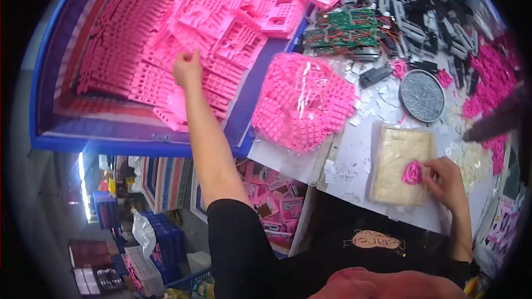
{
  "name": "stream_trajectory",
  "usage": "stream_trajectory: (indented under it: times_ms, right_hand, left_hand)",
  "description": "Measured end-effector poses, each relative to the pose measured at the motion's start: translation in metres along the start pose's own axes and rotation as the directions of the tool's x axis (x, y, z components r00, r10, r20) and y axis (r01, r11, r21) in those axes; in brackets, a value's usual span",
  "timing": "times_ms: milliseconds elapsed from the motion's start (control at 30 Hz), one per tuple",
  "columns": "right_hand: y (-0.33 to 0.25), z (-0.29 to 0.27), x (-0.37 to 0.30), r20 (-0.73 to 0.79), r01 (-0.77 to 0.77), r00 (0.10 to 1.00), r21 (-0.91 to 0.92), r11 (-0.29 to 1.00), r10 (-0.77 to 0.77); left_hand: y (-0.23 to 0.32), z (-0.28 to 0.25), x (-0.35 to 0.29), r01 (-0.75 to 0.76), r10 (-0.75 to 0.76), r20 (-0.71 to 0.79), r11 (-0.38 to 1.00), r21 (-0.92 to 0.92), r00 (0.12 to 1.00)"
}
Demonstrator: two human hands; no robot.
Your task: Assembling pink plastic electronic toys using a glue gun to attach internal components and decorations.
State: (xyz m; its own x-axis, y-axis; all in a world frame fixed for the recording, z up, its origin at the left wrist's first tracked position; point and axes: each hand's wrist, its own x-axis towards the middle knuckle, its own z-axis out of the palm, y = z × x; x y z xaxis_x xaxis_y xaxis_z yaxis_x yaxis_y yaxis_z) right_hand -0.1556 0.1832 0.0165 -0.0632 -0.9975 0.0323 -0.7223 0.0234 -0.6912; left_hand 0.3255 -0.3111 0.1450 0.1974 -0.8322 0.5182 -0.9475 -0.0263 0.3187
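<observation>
My left hand (pixel 187 70) reaches over the pink plastic panels (pixel 166 80) heaped in a large blue crate (pixel 116 147). Its fingers are curled together among the parts, and whatever they pinch blends into the pink pile. On the right, my right hand (pixel 446 182) rests at the edge of a beige pad (pixel 400 147) in clear wrap, fingers bent and slightly apart. A small bright pink coil (pixel 412 172), shaped like a rosette, lies on the pad right beside those fingertips; whether they touch it is hard to tell.
A clear bag of pink key pieces (pixel 305 102) sits between crate and pad. Behind are green circuit boards (pixel 349 27) with red wires, heaped black parts (pixel 421 14) and a round tin of small metal bits (pixel 422 95). More pink coils (pixel 496 72) lie far right; pink pieces (pixel 277 199) fill a lower container.
</observation>
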Motion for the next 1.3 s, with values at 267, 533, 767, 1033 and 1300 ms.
stream_trajectory:
  times_ms: [267, 533, 767, 1033, 1300]
  right_hand:
    - [0.022, -0.042, -0.031, 0.052, 0.111, 0.993, -0.042, 0.993, -0.108]
    - [0.153, -0.202, -0.154, -0.559, -0.760, 0.649, -0.454, 0.465, 0.515]
    - [0.205, -0.239, -0.221, -0.128, -0.742, 0.562, -0.513, 0.431, 0.817]
    - [0.061, -0.267, -0.173, -0.265, -0.294, 0.914, 0.092, 0.951, 0.308]
    - [-0.072, -0.008, -0.035, 0.179, -0.260, 0.938, 0.929, 0.263, 0.298]
  left_hand:
    - [-0.045, -0.020, -0.013, -0.400, 0.357, -0.311, 0.913, -0.085, 0.881]
    - [0.048, -0.100, -0.244, -0.905, 0.819, -0.385, 0.394, -0.160, 0.425]
    - [0.141, -0.068, -0.413, 0.654, 0.514, 0.678, 0.266, -0.709, 0.526]
    - [0.178, -0.034, -0.448, 0.723, 0.574, 0.648, 0.136, -0.678, 0.500]
    - [0.174, -0.046, -0.475, 0.649, 0.516, 0.555, -0.001, -0.761, 0.652]
